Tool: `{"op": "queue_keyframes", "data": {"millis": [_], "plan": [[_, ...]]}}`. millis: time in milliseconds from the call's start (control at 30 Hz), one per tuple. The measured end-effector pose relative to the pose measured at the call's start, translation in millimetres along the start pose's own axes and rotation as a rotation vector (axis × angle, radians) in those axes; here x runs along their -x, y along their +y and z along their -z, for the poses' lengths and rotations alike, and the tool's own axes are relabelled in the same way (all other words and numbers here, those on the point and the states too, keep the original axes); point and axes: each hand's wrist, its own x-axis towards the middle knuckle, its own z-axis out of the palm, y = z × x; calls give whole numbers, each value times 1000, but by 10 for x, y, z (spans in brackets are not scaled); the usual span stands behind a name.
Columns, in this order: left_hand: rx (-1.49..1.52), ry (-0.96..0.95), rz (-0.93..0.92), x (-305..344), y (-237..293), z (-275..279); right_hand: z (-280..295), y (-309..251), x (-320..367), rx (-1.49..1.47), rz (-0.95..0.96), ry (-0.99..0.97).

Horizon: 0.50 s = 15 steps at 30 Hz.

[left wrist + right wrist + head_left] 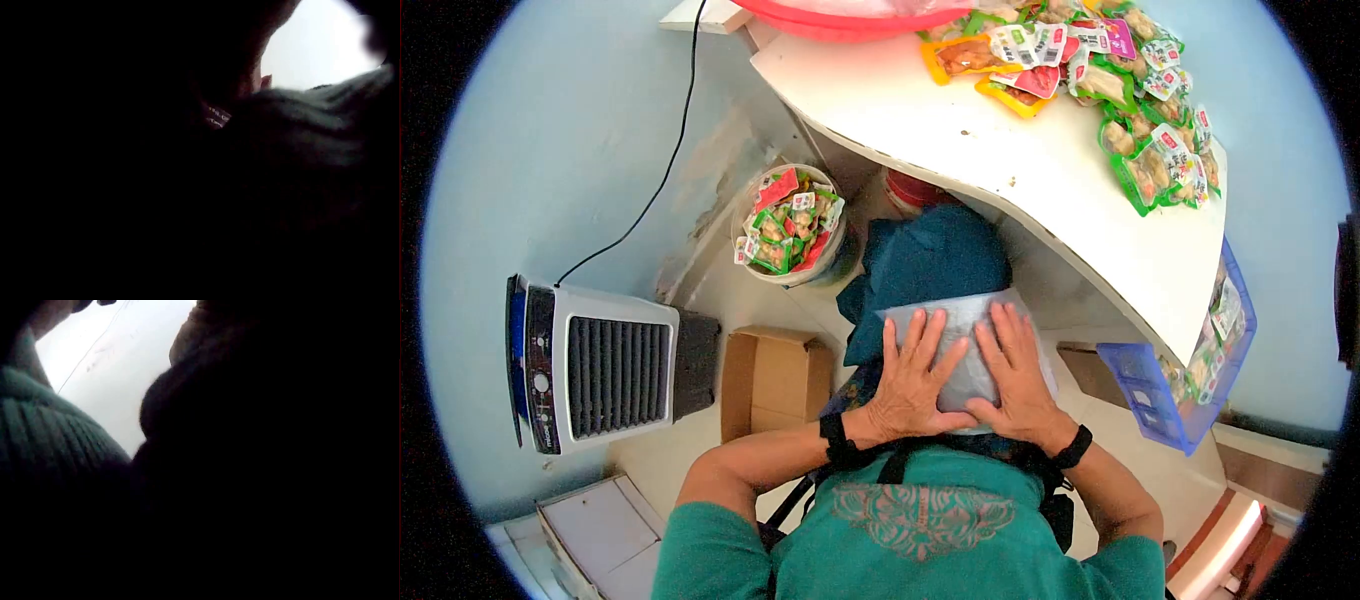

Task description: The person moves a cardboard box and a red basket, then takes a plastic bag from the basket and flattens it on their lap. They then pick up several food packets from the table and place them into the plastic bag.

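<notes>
On the person's lap lies a flat sheet of translucent greyish plastic, perhaps a stack of bags [965, 312]. The left hand [914, 375] rests palm down on its left part, fingers straight and spread. Beside it the right hand [1014, 378] lies on the right part in the same way, and the two thumbs come close together at the near edge. Dark trousers [935, 255] show beyond the plastic. Both wrist views are mostly black; green shirt cloth shows in the left wrist view [312, 115] and in the right wrist view [50, 425].
A white table [1000, 150] curves ahead, with sealed snack packets [1155, 165] heaped on it. Similar packets fill a bucket [745, 255] on the floor and a blue basket [1145, 395] at right. An air cooler [615, 375] and an open cardboard box [775, 390] stand at left.
</notes>
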Motion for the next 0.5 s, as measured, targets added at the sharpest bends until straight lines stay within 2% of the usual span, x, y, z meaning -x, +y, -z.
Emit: {"op": "queue_keyframes", "data": {"millis": [100,500], "plan": [[10,-35,25,-11,1,-14,-14,84,2,-54,-100,9],[2,-62,57,-9,-4,-61,-35,120,-56,-57,-63,71]]}}
